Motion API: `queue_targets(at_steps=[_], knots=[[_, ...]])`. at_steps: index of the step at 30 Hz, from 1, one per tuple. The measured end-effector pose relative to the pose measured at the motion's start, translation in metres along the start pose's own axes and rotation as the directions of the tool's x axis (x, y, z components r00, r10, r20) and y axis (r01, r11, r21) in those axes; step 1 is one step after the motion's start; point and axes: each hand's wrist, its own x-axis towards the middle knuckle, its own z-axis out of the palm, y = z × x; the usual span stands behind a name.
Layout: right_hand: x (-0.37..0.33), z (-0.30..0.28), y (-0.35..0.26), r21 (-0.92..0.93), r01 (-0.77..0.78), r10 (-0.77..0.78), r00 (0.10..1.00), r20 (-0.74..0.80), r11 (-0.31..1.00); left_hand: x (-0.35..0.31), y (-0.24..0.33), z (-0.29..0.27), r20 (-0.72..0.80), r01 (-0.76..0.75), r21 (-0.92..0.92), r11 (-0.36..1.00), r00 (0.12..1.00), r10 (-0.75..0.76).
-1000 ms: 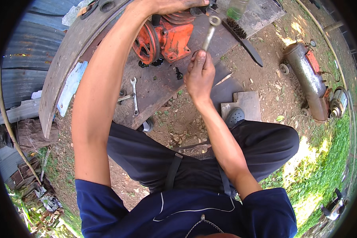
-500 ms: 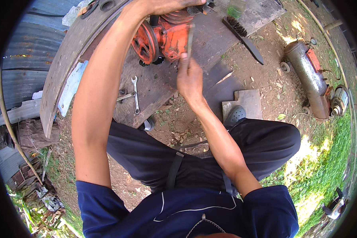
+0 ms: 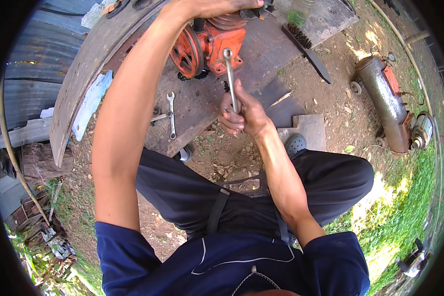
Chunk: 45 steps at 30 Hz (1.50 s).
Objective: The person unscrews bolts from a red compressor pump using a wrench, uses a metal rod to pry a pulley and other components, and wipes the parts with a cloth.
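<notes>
On the brown wooden table (image 3: 266, 54) are one orange-red metal machine with a spoked wheel (image 3: 219, 42), one clear greenish container (image 3: 299, 15) and one silver open-ended wrench (image 3: 172, 116); one long black brush (image 3: 309, 53) lies across its right edge. The right hand (image 3: 249, 113) grasps one silver ring-headed wrench (image 3: 231, 79) near the machine. The left hand (image 3: 222, 6) is at the machine's top; its grip I cannot tell.
</notes>
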Motion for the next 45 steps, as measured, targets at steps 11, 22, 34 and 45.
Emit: queue_targets(at_steps=[11,22,34,45], knots=[[-0.012,-0.004,0.006,0.410,0.080,-0.236,0.909,0.343,0.908,-0.016,-0.005,-0.001,-0.005,-0.011,-0.061,0.998,1.000,0.011],[-0.003,-0.014,0.016,-0.788,-0.191,-0.493,0.688,-0.533,0.586,-0.044,-0.023,0.008,-0.091,-0.055,-0.096,0.994,0.995,0.046],[0.036,-0.053,-0.028,-0.816,-0.576,-0.723,0.582,-0.371,-0.044,-0.095,-0.046,0.008,-0.153,-0.162,-0.105,0.981,0.977,0.145],[0.066,-0.104,-0.071,-0.773,-0.550,-0.643,0.723,-0.253,-0.315,-0.095,-0.052,0.013,-0.138,-0.088,-0.146,0.985,0.988,0.068]])
